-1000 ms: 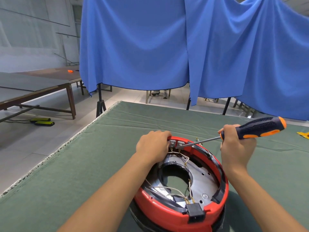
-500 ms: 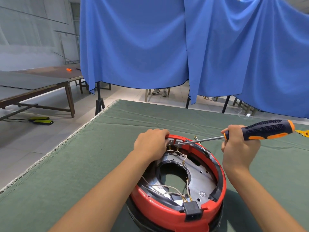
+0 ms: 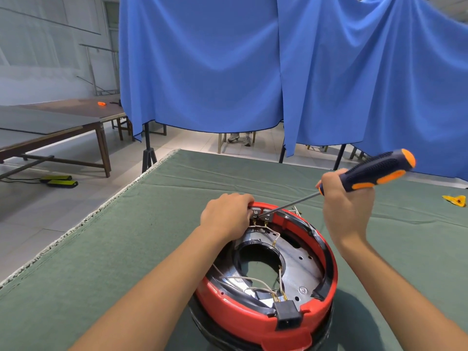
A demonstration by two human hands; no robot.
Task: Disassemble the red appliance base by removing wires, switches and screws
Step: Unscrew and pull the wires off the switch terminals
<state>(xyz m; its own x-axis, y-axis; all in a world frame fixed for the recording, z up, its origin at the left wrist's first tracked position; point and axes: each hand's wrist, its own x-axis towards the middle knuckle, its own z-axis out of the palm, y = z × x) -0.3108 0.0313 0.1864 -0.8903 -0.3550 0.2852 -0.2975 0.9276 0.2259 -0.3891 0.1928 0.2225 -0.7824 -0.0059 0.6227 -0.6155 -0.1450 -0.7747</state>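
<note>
The red appliance base [image 3: 253, 319] lies open side up on the green cloth, showing a grey metal plate [image 3: 301, 269], thin white wires [image 3: 249, 279] and a black socket [image 3: 287, 315] at its near rim. Two small switches [image 3: 262, 214] sit at the far rim. My left hand [image 3: 226, 215] grips the far rim beside the switches, fingers curled over it. My right hand [image 3: 345, 203] holds a screwdriver [image 3: 374, 171] with a dark blue and orange handle. Its shaft slants down left, the tip at the switches.
The green cloth-covered table [image 3: 114, 262] ends at its left edge by the floor. A yellow object [image 3: 455, 200] lies at the far right on the cloth. Blue curtains [image 3: 228, 67] hang behind. Wooden tables [image 3: 50, 125] stand to the left.
My right hand has tilted the screwdriver's handle up, so the shaft slants more steeply down to the switches. My left hand stays on the far rim.
</note>
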